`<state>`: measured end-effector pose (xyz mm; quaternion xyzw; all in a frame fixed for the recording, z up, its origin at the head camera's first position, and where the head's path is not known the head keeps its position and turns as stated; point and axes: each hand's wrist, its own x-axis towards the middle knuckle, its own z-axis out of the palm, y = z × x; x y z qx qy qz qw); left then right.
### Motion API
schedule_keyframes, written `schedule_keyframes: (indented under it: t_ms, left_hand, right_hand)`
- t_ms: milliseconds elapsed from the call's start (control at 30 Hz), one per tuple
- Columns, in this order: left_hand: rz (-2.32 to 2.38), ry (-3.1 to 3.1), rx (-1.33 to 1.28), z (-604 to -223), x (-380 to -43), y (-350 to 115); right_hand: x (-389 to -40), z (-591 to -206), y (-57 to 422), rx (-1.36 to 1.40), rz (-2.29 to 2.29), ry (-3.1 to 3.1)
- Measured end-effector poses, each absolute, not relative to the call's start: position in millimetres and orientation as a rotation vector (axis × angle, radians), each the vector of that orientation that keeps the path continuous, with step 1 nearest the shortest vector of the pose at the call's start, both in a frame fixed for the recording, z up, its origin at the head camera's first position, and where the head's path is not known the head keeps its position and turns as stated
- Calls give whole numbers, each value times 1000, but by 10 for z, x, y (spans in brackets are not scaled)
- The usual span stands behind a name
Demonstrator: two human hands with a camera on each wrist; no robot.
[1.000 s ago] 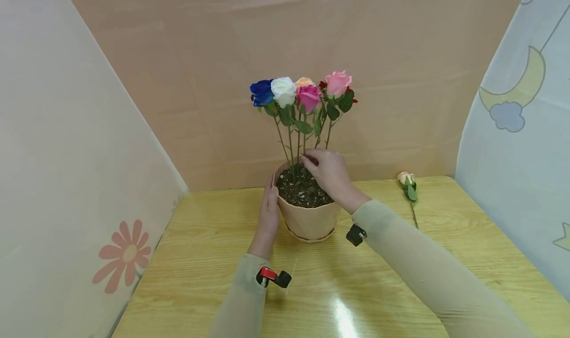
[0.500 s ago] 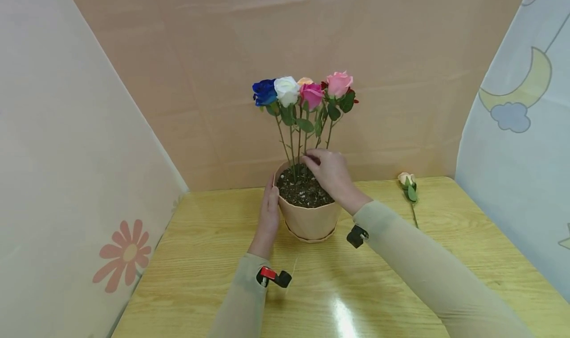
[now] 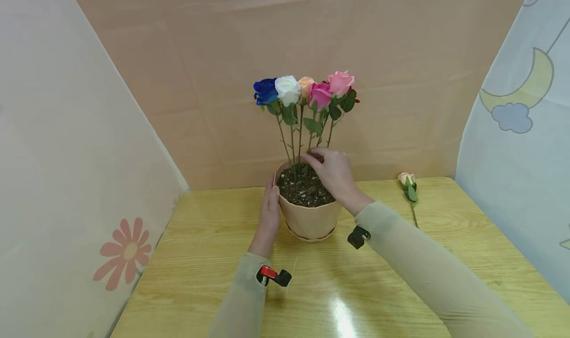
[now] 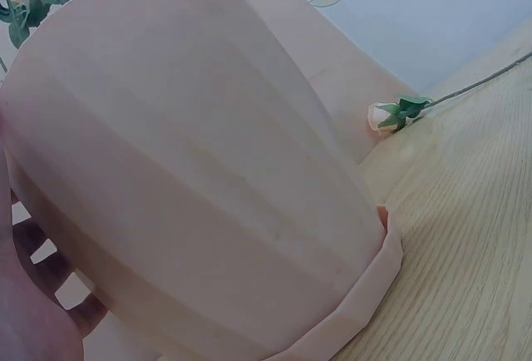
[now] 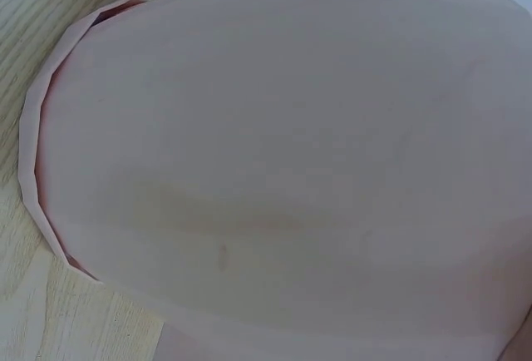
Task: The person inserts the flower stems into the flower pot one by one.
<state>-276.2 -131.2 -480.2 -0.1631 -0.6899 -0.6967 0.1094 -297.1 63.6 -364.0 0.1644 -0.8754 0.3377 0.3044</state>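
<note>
A peach flowerpot (image 3: 307, 219) full of dark soil (image 3: 305, 192) stands on its saucer (image 3: 310, 239). My left hand (image 3: 268, 212) rests along the pot's left side, its fingers against the wall. Over the soil, my right hand (image 3: 334, 172) pinches the lower stem of a magenta rose (image 3: 320, 95); its fingertips are partly hidden. Around it stand a blue rose (image 3: 265, 91), a white rose (image 3: 288, 90), a peach rose (image 3: 305, 86) and a pink rose (image 3: 341, 83), with red petals behind. The pot wall (image 5: 283, 145) fills most of the right wrist view.
A pale peach rose (image 3: 407, 179) lies on the wooden table (image 3: 200, 259) to the right of the pot. A peach backdrop (image 3: 222, 56) rises behind, and patterned white cloths (image 3: 67, 130) hang at both sides.
The magenta rose has shifted right, uncovering more of the peach rose behind it. My right hand has moved slightly with its stem; my left hand stays against the pot.
</note>
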Motion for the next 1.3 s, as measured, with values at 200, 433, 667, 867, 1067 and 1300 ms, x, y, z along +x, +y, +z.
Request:
schedule_keyframes:
  t_ms: [200,433,667,867,1067,1300]
  left_hand:
    - [-2044,-2019,-496,-4802,-2778,-1314]
    - [-2062,-2052,-473,-4814,-2752,-1325]
    - [-2051,-2060,-465,-4822,-2779,-1320]
    - [-2063,-2049,-464,-4819,-2784,-1332]
    - [-2061,-2071,-454,-4807,-2778,-1341]
    - [-2047,-2087,-452,-4807,-2780,-1342]
  right_hand:
    - [-2961,-3619,630,429,903,-2309]
    - [-2934,-3619,672,388,1009,-2341]
    - [-2836,-3550,848,361,1108,-2329]
    - [-2681,-3484,1065,327,1101,-2356]
    - [-2478,-3428,1361,306,1012,-2407]
    - [-2335,-3463,1751,270,933,-2430]
